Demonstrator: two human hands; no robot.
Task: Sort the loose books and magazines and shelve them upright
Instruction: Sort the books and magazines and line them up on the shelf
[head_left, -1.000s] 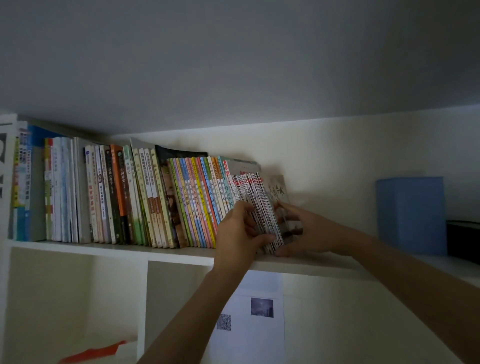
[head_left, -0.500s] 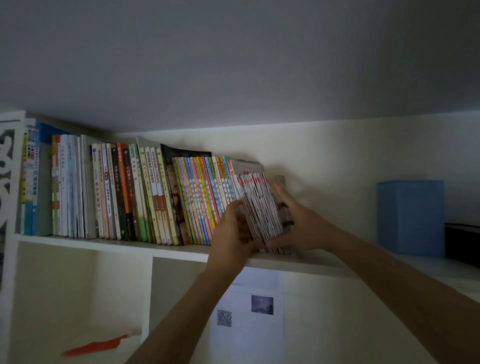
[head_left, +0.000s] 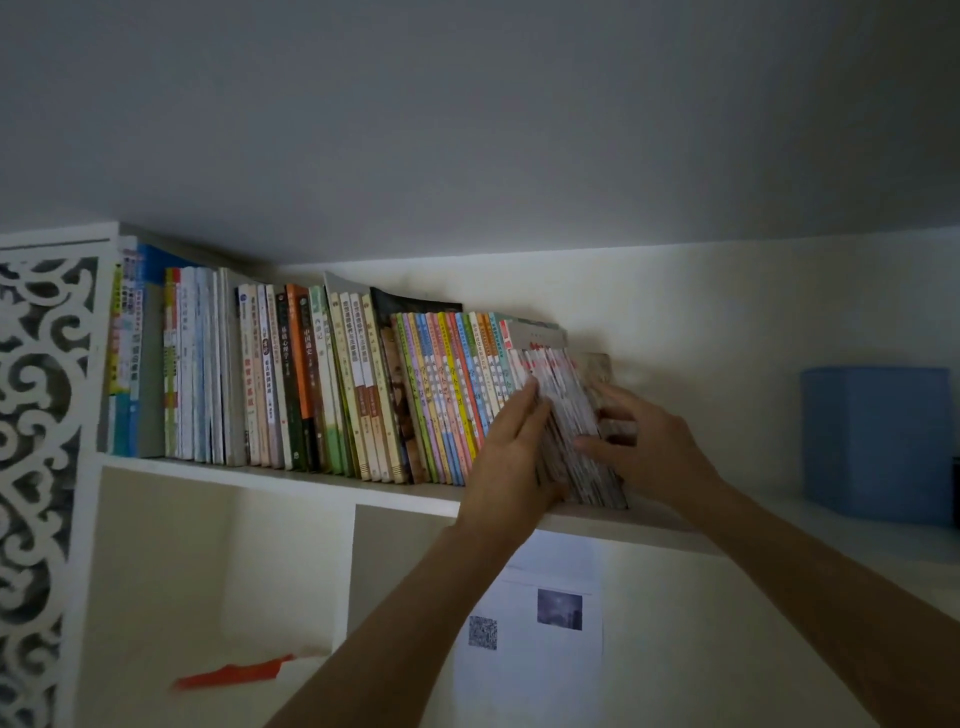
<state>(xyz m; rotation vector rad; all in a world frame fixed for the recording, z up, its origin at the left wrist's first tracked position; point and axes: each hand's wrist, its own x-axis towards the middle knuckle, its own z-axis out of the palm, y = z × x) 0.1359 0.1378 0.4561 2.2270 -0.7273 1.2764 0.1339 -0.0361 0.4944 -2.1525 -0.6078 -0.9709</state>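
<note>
The step in hand looks like seating a batch of thin, pale-spined magazines (head_left: 569, 415) at the right end of the upright row of colourful paperback books (head_left: 322, 384) on the white wooden shelf (head_left: 270, 475). The left hand (head_left: 511, 457) lies against the batch's front with fingers (head_left: 524, 400) nearly straight, while the right hand (head_left: 649, 447) curls its fingers round the far side. Since half a second ago the left fingers have uncurled and slid higher, and the batch still leans left, so next comes squaring it upright before letting go.
</note>
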